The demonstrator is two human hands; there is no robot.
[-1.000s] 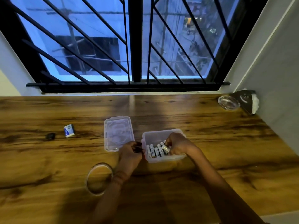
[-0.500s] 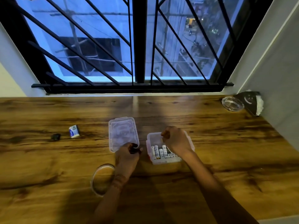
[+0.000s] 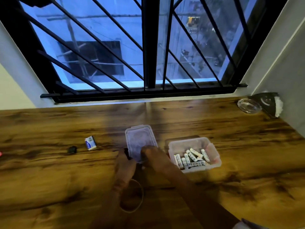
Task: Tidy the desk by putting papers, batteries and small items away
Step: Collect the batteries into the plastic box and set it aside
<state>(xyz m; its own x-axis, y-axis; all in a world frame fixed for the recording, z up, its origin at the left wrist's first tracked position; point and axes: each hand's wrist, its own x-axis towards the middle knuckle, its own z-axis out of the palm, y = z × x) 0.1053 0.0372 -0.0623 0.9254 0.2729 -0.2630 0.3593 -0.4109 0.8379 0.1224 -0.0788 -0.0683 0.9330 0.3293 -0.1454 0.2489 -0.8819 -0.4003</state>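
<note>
Centre frame: the lid lies on the surface, just left of the open box, in which the batteries are heaped. The right hand is laid on the lid's near right corner; whether it grips cannot be told through the blur. A small dark piece is pinched by the left hand at the lid's left edge. A packet is noted further left.

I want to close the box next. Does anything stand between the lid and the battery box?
Nothing visible does. The lid, touched by the right hand, lies just left of the open box, with only bare desk between them.
</note>
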